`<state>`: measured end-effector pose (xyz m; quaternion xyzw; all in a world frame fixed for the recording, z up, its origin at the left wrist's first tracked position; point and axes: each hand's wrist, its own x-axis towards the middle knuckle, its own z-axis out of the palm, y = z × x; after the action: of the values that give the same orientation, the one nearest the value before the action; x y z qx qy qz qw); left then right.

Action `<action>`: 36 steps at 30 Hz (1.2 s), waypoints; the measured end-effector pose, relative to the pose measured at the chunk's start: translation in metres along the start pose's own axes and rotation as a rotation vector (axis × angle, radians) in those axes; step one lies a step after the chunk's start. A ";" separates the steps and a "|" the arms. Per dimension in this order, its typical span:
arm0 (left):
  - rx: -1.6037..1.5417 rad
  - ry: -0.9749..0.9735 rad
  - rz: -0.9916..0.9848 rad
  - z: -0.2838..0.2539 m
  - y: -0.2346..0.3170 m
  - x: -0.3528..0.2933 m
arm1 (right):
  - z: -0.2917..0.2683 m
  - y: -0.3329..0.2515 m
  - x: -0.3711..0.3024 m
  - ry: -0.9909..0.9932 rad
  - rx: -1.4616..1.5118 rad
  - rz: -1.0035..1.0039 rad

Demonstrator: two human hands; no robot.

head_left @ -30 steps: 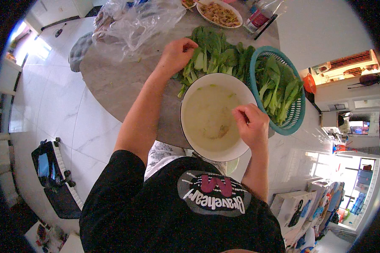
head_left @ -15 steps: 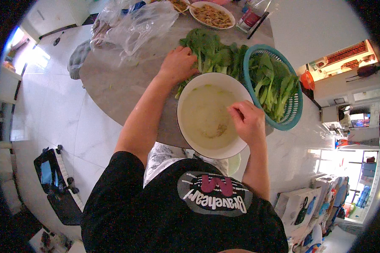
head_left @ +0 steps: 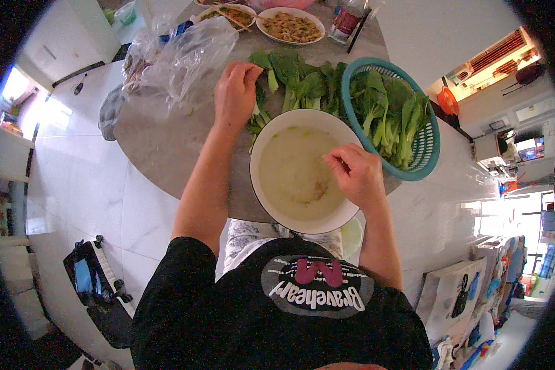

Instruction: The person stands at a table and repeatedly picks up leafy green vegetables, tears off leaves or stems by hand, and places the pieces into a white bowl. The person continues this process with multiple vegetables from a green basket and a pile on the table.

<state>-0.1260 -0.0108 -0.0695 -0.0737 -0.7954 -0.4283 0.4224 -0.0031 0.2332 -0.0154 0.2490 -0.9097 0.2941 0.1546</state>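
Observation:
A white bowl of cloudy, pale liquid stands at the table's near edge, with brown bits settled at its bottom. Over its right side, my right hand is closed in a pinch; whatever it may hold is too small to see. My left hand is at the left end of a pile of bok choy, its fingers curled against the leaves. Its grip is hidden, so I cannot tell what is in it. More bok choy fills a teal plastic basket right of the bowl.
Crumpled clear plastic bags lie on the far left of the round grey table. Beyond the greens are a plate of cooked food, a second dish with chopsticks and a bottle. A pale green container sits below the table edge.
My left hand has shifted left along the edge of the greens and turned more upright. My right hand stays pinched over the bowl. The whole view has shifted slightly.

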 end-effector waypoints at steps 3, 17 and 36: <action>0.014 0.117 0.124 -0.003 0.008 0.003 | 0.000 -0.001 -0.001 0.010 0.001 0.009; -0.025 0.245 0.540 -0.014 0.021 0.008 | -0.003 0.002 -0.001 -0.045 -0.090 0.016; 0.207 -0.476 0.241 -0.056 0.152 -0.074 | 0.011 0.012 0.010 -0.338 0.018 0.060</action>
<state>0.0274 0.0605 -0.0143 -0.2224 -0.8973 -0.2621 0.2771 -0.0193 0.2308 -0.0251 0.2689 -0.9272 0.2605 -0.0118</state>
